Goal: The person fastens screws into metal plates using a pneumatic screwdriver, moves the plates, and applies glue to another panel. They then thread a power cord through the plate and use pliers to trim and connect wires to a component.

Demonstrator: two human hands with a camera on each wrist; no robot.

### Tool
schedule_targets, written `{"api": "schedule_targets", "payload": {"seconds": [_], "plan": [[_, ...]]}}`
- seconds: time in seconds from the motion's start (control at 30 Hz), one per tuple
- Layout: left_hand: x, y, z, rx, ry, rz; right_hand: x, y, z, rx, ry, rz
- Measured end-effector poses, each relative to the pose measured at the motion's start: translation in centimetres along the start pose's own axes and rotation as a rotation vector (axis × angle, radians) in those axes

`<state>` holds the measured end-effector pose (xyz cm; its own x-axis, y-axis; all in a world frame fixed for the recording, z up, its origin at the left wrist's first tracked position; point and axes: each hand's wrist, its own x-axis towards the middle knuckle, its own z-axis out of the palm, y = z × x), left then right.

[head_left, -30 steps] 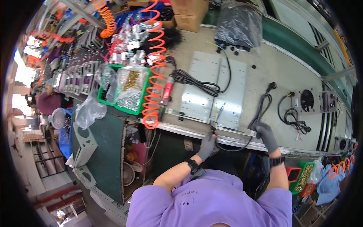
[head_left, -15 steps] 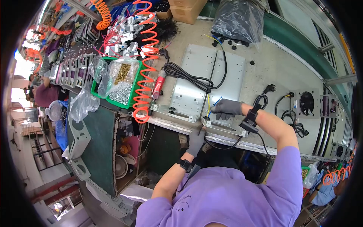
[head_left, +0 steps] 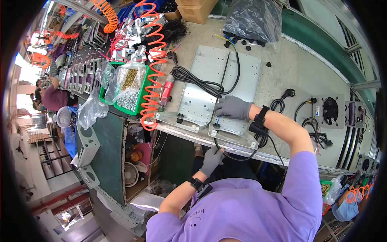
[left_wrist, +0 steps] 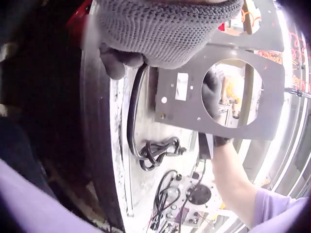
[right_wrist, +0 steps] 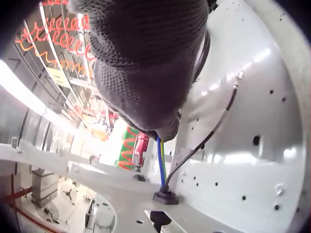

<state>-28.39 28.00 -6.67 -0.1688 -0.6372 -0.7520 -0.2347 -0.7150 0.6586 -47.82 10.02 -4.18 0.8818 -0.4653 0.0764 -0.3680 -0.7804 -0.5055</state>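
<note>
Two bent metal panels lie side by side on the bench; the right panel (head_left: 246, 76) has a black grommet (right_wrist: 165, 196) in its front flange. Blue and yellow-green wires (right_wrist: 162, 158) rise from the grommet into the fingertips of my right hand (head_left: 233, 108) (right_wrist: 146, 63), which pinches them. A darker wire (right_wrist: 214, 130) stands loose beside them. Below the bench edge, my left hand (head_left: 211, 161) (left_wrist: 150, 36) grips the black cable (left_wrist: 131, 107), its fingers curled. In the left wrist view, the flange (left_wrist: 175, 109) with a large round hole partly hides my right hand.
A coiled black cable (head_left: 197, 80) lies across the panels. To the left are a red tool (head_left: 166, 92), an orange air hose (head_left: 152, 86) and a green bin (head_left: 143, 99) of screws. A fan plate (head_left: 322, 121) and more cables sit at the right.
My right hand has come left from the cable coil to the wires at the flange, then slightly farther up and left. My left hand has shifted a little down from the flange.
</note>
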Motion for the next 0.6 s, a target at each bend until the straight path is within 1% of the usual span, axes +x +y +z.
{"api": "schedule_targets", "payload": {"seconds": [0.03, 0.07, 0.1, 0.17, 0.2, 0.23, 0.27, 0.3, 0.33, 0.37, 0.4, 0.43, 0.47, 0.5, 0.53, 0.57, 0.6], "plan": [[-0.1, 0.4, -0.4, 0.052, 0.034, 0.04, -0.5, 0.2, -0.7, -0.073, 0.005, 0.081], [-0.6, 2.3, -0.4, 0.061, 0.176, 0.104, -1.0, 0.2, -1.3, -0.144, 0.01, 0.163], [0.7, 1.2, -1.1, 0.172, 0.248, 0.287, -1.6, 0.3, -1.4, -0.139, 0.009, 0.167], [2.8, -0.9, -0.5, -0.011, 0.256, 0.367, -3.5, 1.0, -2.0, -0.133, -0.053, 0.397], [2.1, 0.5, 0.2, -0.008, 0.251, 0.378, -4.4, 1.3, -2.4, -0.183, 0.089, 0.405], [0.8, 1.5, 1.1, -0.086, 0.154, 0.272, -4.8, 1.8, -2.8, -0.188, 0.092, 0.408], [-0.2, 2.1, 1.9, -0.164, 0.059, 0.159, -5.1, 1.8, -3.6, -0.182, 0.163, 0.505], [-0.4, 1.6, 2.5, -0.162, 0.06, 0.155, -5.4, 1.6, -4.3, -0.172, 0.234, 0.6], [-0.5, 1.2, 2.9, -0.248, -0.015, 0.089, -5.6, 1.4, -5.0, -0.156, 0.234, 0.648], [-0.3, 0.9, 3.1, -0.332, -0.092, 0.029, -5.9, 1.8, -4.6, -0.156, 0.243, 0.646], [0.1, 0.9, 3.2, -0.353, -0.118, 0.02, -6.4, 2.4, -3.9, -0.157, 0.322, 0.721], [0.8, 1.3, 3.1, -0.347, -0.124, 0.035, -7.3, 3.2, -3.9, -0.17, 0.406, 0.797], [1.1, 2.1, 2.9, -0.296, -0.014, 0.162, -8.1, 3.5, -4.2, -0.175, 0.409, 0.795], [1.2, 2.6, 2.7, -0.243, 0.098, 0.28, -8.8, 3.5, -4.4, -0.195, 0.491, 0.803], [2.1, 2.8, 2.6, -0.431, 0.111, 0.196, -9.6, 3.4, -4.7, -0.215, 0.573, 0.808], [2.5, 3.1, 2.4, -0.435, 0.112, 0.2, -10.3, 3.4, -5.2, -0.219, 0.573, 0.804], [2.9, 3.5, 2.3, -0.446, 0.125, 0.122, -11.1, 3.3, -6.0, -0.226, 0.591, 0.895]]}}
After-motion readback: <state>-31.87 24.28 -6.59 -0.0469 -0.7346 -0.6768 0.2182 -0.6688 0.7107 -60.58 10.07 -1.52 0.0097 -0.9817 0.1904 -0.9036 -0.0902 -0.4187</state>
